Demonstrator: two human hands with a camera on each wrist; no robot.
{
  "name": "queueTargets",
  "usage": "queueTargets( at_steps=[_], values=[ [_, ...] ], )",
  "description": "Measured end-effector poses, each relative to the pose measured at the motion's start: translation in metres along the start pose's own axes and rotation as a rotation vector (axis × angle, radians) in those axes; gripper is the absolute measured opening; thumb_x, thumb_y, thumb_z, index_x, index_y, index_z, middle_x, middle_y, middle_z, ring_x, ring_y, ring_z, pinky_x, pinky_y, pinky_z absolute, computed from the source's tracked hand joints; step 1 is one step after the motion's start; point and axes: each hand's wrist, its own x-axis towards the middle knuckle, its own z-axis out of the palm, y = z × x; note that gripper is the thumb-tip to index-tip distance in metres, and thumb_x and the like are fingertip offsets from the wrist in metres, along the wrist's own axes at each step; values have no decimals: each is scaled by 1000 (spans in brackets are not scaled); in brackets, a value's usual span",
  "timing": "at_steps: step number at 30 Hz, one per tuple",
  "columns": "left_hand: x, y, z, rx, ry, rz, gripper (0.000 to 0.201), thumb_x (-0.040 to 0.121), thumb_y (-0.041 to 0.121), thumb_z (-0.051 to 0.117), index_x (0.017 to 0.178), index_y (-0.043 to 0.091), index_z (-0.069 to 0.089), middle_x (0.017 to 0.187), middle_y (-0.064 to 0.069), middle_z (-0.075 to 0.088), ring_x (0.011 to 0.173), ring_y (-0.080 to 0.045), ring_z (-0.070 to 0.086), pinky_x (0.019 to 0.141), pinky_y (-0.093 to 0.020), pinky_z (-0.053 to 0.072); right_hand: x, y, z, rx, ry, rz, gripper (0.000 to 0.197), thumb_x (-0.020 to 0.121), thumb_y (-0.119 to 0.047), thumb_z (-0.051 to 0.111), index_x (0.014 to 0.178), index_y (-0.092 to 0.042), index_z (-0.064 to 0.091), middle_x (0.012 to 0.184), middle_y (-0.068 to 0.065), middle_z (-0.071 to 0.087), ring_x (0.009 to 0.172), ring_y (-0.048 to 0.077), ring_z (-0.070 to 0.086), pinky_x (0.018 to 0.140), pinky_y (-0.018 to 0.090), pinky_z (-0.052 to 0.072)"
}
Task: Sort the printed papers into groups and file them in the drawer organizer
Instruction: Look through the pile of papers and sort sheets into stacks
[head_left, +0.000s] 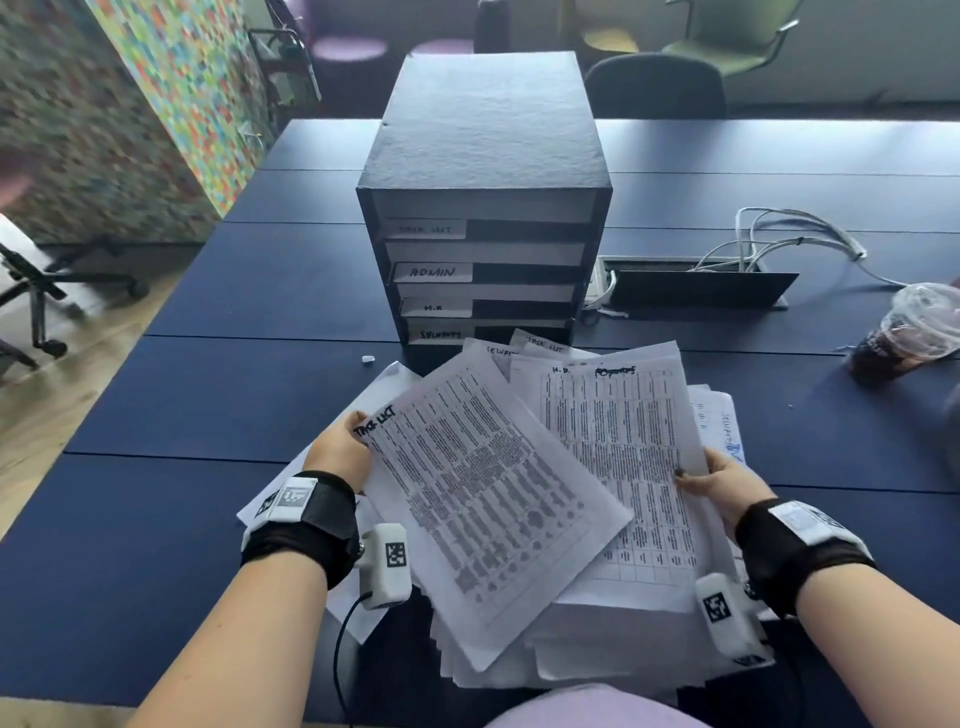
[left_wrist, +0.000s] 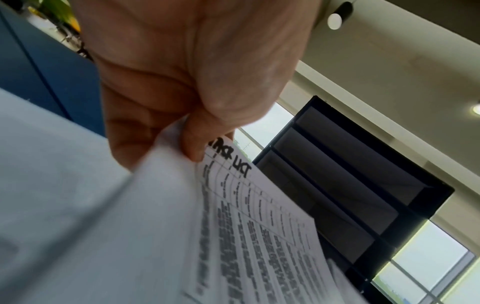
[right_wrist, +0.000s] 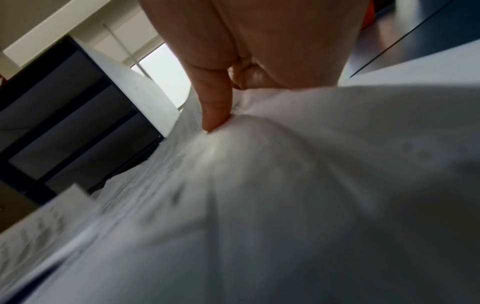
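A black drawer organizer (head_left: 483, 156) stands mid-table, its drawers labelled TASK LIST, ADMIN, H.R and SECURITY. In front of it lies a loose heap of printed papers (head_left: 613, 639). My left hand (head_left: 340, 447) pinches the top corner of a sheet headed TASK LIST (head_left: 483, 499), also seen in the left wrist view as the TASK LIST sheet (left_wrist: 249, 236) under my left hand (left_wrist: 192, 148). My right hand (head_left: 711, 480) grips the right edge of a sheet headed H.R (head_left: 618, 447); the right wrist view shows my right hand (right_wrist: 218, 121) with thumb pressed on the papers (right_wrist: 285, 195).
A plastic cup with a dark drink (head_left: 906, 332) stands at the right of the navy table (head_left: 208, 395). A cable box with white cables (head_left: 706, 283) sits right of the organizer. Office chairs stand beyond the table and at the left.
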Motion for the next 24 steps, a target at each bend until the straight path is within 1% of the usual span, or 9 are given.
queueTargets(
  at_steps=[2,3,6,8,10,12,18,22,24],
  values=[
    [2,1,-6,124,49,32,38,83,-3,36,106,17,58,99,-13,63,91,-33,58,73,-31,43,0,-6,-9,2,25,-34,35,82,13,55,113,-5,57,84,8,67,74,24,63,79,36,54],
    [3,1,-9,148,71,40,34,82,-4,36,99,17,57,92,-12,61,85,-32,56,69,-30,39,-1,-11,-14,28,36,-42,36,82,13,55,113,-5,56,80,6,69,71,22,64,77,36,55],
    [8,4,-16,139,109,49,28,80,-6,36,88,14,55,81,-11,59,73,-30,51,62,-30,36,-8,-26,-29,149,49,-64,38,71,13,61,103,-8,58,66,-1,71,56,12,67,55,26,57],
    [11,8,-18,114,99,87,28,80,-6,36,87,14,55,81,-11,61,72,-29,51,60,-30,37,-14,-37,-35,217,45,-78,36,72,13,58,100,-9,58,66,0,71,54,12,66,51,25,55],
    [13,13,-17,87,96,122,27,80,-4,37,87,15,55,80,-10,62,69,-27,50,57,-29,37,-18,-47,-40,254,27,-89,34,81,17,45,98,-9,58,67,0,72,56,13,67,51,25,55],
    [16,17,-13,86,73,145,28,80,-4,37,89,16,56,82,-10,62,70,-27,51,58,-29,37,-22,-57,-44,274,-16,-88,38,82,18,40,100,-10,59,70,2,72,59,15,68,53,27,56],
    [20,32,9,89,33,181,39,85,-4,36,103,23,56,94,-6,59,83,-26,52,71,-26,34,-35,-83,-30,352,-143,-132,36,83,14,42,99,-12,62,78,4,73,65,17,69,57,29,57],
    [11,45,28,11,-7,315,38,84,-6,38,96,23,59,82,1,56,73,-21,52,59,-19,38,-35,-92,-14,347,-179,-113,36,83,14,44,99,-12,63,79,5,72,65,19,69,57,31,58],
    [11,49,38,18,-18,356,34,87,-2,45,107,22,61,86,-1,59,73,-22,56,65,-21,40,-32,-90,-4,313,-174,-98,36,83,16,43,97,-11,63,76,4,72,63,17,68,56,29,57]
  ],
)
